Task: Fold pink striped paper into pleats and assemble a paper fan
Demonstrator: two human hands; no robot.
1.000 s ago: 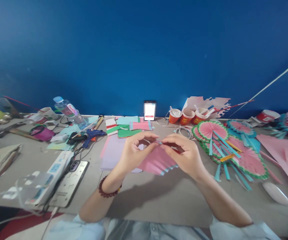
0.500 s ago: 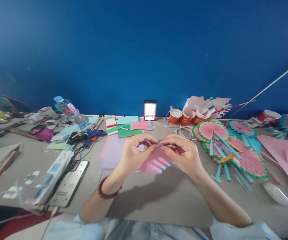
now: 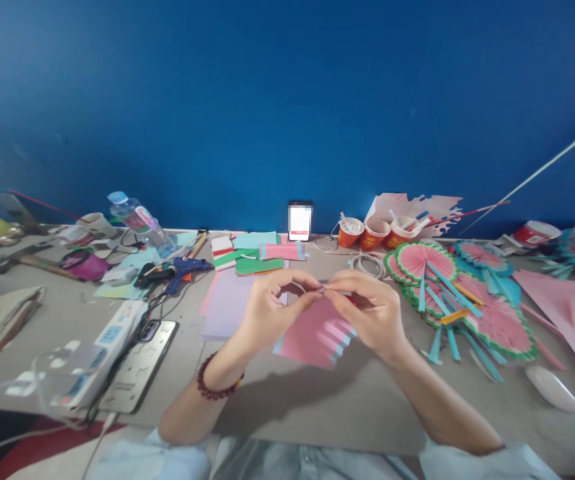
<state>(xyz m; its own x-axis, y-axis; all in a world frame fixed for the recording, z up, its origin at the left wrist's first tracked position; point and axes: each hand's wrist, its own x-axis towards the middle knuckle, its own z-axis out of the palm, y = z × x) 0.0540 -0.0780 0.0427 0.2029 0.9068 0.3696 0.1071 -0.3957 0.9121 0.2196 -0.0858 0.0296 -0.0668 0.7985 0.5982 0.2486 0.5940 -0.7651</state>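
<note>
A pink sheet of paper with light-blue edges (image 3: pixel 312 333) hangs from my pinched fingers, folded in narrow pleats along its right side. My left hand (image 3: pixel 274 307) pinches its upper edge between thumb and forefinger. Close against it, my right hand (image 3: pixel 367 307) grips the same edge, the fingertips of both hands nearly touching. A bit of red shows behind my right fingers; I cannot make out what it is. Behind my left hand lie lilac paper sheets (image 3: pixel 224 310). Farther back rests a pleated pink strip with blue ends (image 3: pixel 282 251) by green paper pieces (image 3: pixel 260 266).
Finished pink paper fans with green rims (image 3: pixel 502 320) lie at right, near a white mouse (image 3: pixel 552 389). Red paper cups (image 3: pixel 374 233) and a lit phone (image 3: pixel 300 222) stand by the blue wall. At left are a power strip (image 3: pixel 112 340), a phone (image 3: pixel 140 367) and a blue glue gun (image 3: pixel 184 270).
The pink paper has swung lower and opened toward me, showing more of its face and its left blue edge. Both hands have shifted slightly right, still pinching it.
</note>
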